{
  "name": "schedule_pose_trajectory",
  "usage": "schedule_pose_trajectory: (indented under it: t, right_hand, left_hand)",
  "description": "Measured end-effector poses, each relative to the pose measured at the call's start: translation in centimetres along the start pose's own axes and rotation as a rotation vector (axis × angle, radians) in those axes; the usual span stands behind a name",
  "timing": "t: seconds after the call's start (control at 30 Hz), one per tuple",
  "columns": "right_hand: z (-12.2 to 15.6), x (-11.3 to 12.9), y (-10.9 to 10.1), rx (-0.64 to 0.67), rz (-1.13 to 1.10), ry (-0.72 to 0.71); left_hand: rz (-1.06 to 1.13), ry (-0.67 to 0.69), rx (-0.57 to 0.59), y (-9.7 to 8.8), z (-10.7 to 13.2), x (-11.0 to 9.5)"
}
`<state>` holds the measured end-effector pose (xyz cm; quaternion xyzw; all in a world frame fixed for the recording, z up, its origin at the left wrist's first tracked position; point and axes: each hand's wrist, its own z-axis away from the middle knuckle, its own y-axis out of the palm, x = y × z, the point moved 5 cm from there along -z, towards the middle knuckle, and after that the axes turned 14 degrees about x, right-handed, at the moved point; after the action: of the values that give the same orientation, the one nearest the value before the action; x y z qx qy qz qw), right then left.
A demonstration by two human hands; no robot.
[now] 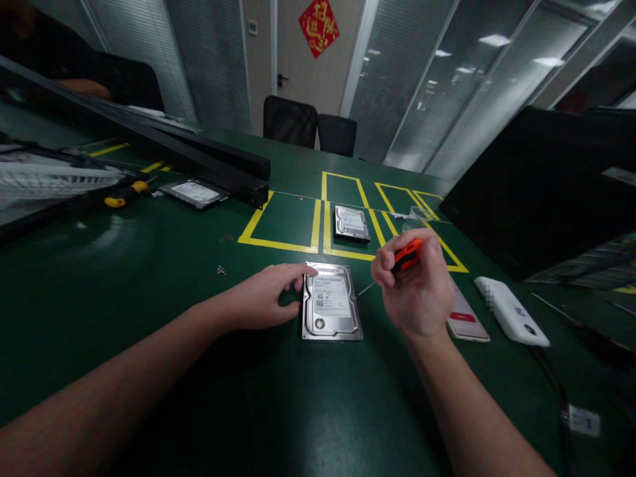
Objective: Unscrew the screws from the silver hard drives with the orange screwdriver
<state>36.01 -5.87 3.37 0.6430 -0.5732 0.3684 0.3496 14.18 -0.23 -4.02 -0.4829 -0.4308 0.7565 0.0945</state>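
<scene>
A silver hard drive (332, 301) lies flat on the green table, its labelled face up. My left hand (271, 291) holds its left side, with the index fingertip over the top left corner and the thumb by the edge. Right of the drive, my right hand (417, 285) is closed around the orange and black handle of a screwdriver (408, 254). The thin shaft slants down left towards the drive's right edge, apparently just off it. Several small screws (221, 270) lie in a pile left of the drive.
A second hard drive (351, 222) sits inside yellow tape lines; a third drive (195, 193) lies left near a yellow-handled tool (126, 193). A phone (467, 313) and white device (511, 311) are right. Long black bars (218, 165) and a large black panel (541, 192) flank the table.
</scene>
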Motion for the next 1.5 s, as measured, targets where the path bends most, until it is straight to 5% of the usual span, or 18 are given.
schedule_pose_trajectory:
  t: [1.5]
  right_hand:
    - [-0.25,-0.29,0.34,0.101,-0.198,-0.028]
  left_hand:
    - [0.01,-0.035,0.038,-0.12,-0.04,-0.16]
